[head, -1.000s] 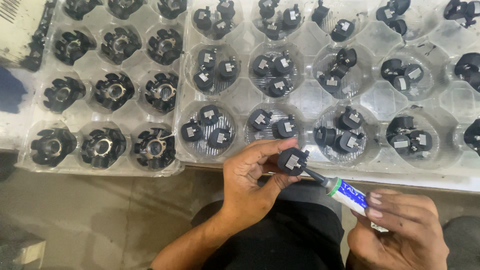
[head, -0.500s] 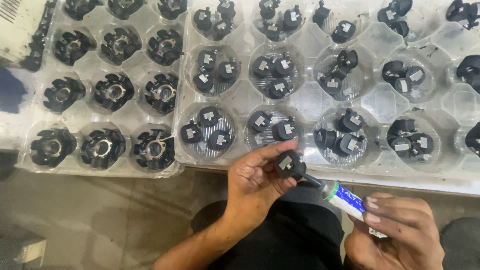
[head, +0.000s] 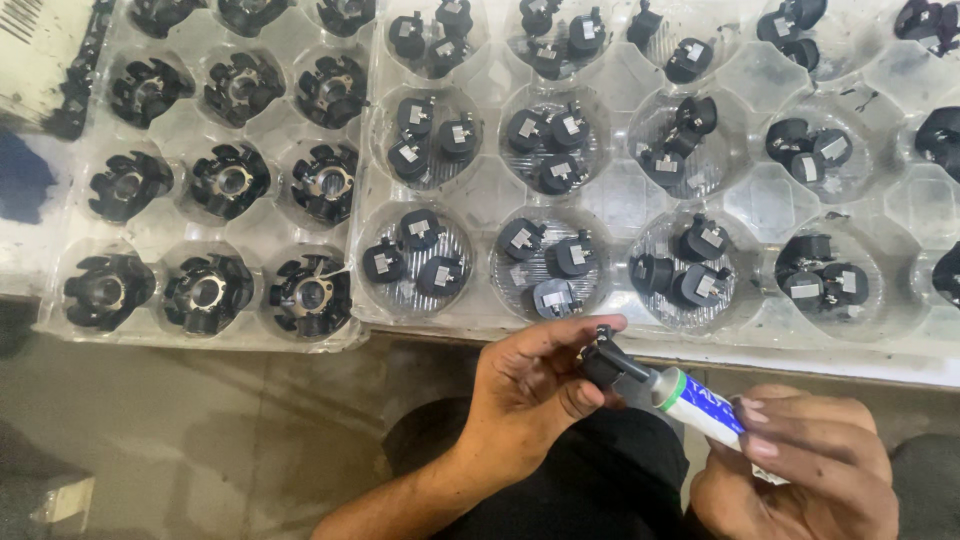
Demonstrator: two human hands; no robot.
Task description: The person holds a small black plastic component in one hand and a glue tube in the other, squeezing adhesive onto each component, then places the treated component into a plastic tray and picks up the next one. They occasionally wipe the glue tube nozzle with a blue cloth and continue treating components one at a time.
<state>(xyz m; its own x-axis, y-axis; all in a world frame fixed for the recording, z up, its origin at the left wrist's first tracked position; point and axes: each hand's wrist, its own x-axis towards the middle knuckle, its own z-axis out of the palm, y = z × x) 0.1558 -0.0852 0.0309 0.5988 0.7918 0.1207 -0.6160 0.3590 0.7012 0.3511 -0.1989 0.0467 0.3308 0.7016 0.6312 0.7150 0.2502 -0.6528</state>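
Note:
My left hand pinches a small black plastic part between thumb and fingers, just below the table's front edge. My right hand grips a white tube with a green band and blue label. The tube's black nozzle touches the small black part. Both hands hover over my lap, close to the near row of the clear tray.
The clear plastic tray holds several cups, each with two or three small black parts. A second clear tray on the left holds larger black ring-shaped pieces, one per cup. A grey floor shows below the table edge.
My left hand has turned the small black part and shifted a little right and down. The tube's nozzle now sits against the part. The right hand holds its grip.

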